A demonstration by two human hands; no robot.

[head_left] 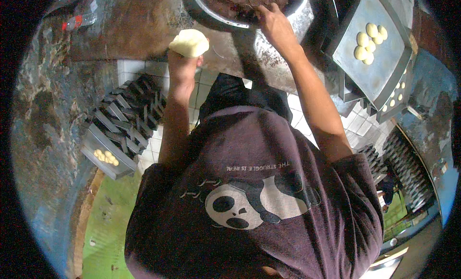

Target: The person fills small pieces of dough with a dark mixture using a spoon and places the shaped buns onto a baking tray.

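I hold a pale, flattened piece of dough [188,42] in my left hand [181,75], its fingers curled beneath it. My right hand [272,25] is at the near rim of a wide metal bowl [234,22] of dark brown, crumbly filling [225,1]. Its fingers are closed on what looks like a thin metal utensil, partly hidden in the filling. The bowl stands on a worn, stained worktop [225,51] in front of me.
At right, stacked metal trays [394,48] hold several pale dough balls [367,43]. At left are piled dark trays [122,106], one tray [93,161] with dough pieces [105,156]. A plastic bottle [79,22] lies upper left. A person [384,197] shows at lower right.
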